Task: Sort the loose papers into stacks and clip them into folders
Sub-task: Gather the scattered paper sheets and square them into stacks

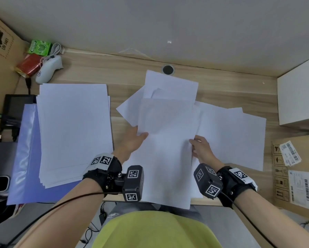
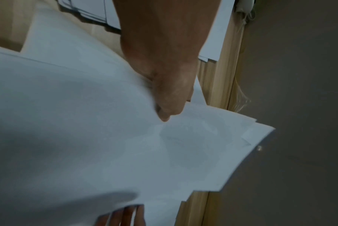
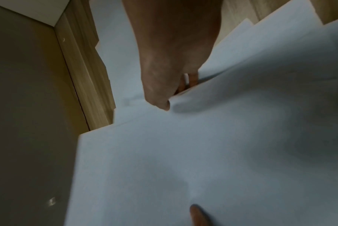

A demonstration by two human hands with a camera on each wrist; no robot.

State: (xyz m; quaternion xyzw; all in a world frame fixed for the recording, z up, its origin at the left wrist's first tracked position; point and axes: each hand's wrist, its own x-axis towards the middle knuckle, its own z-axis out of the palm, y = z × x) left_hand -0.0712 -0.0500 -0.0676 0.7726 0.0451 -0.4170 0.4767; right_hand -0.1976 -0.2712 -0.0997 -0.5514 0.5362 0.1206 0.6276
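Papers [image 1: 168, 154] were held centre-desk, lifted off the loose scatter [image 1: 230, 133], w/ the near end hanging past the desk [image 1: 125, 72] edge. Left hand [image 1: 132, 142] pinched the left edge, thumb on top; right hand [image 1: 201, 149] gripped the right edge, fingers tucked under. Neat stack [image 1: 73, 129] sat to the left on a blue folder [image 1: 25, 158]. Risks, as I judged them: bundle wasn't squared, so sheets could fan or slide out of a light pinch; under-sheets might drag along & fall off the edge; stack could get knocked askew on landing.
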